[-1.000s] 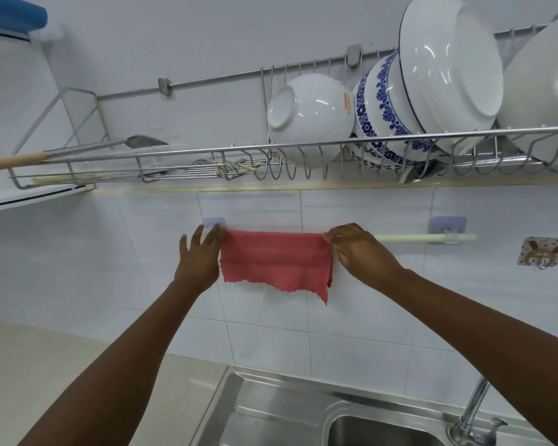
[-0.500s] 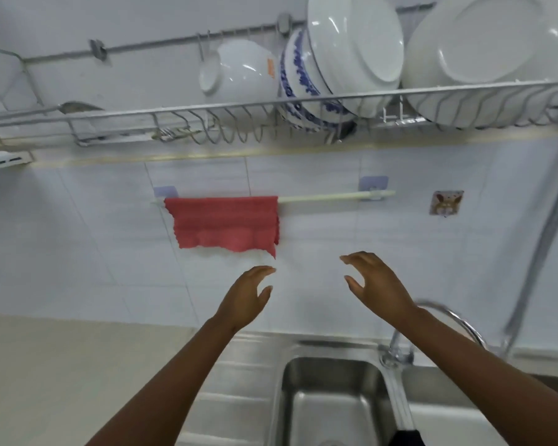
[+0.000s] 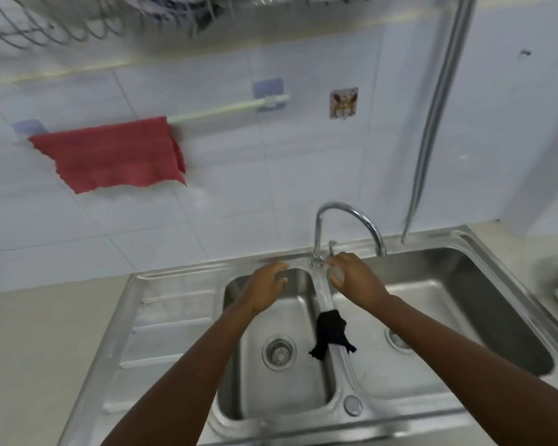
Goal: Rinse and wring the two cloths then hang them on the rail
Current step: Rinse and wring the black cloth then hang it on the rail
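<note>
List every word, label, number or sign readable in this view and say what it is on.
No readable text anywhere.
Wall sticker: a picture with no legible words, blurred.
Dishes in the rack: too blurred to show any marking.
Red cloth, black cloth, tap, sink: no labels visible.

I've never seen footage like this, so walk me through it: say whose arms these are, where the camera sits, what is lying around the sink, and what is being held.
There is no machine: one wide camera worn on a person's head looks down at their bare arms. The left hand hovers open over the left basin of the steel sink, holding nothing. The right hand reaches at the tap. A black cloth lies draped over the divider between the basins. A red cloth hangs on the wall rail.
</note>
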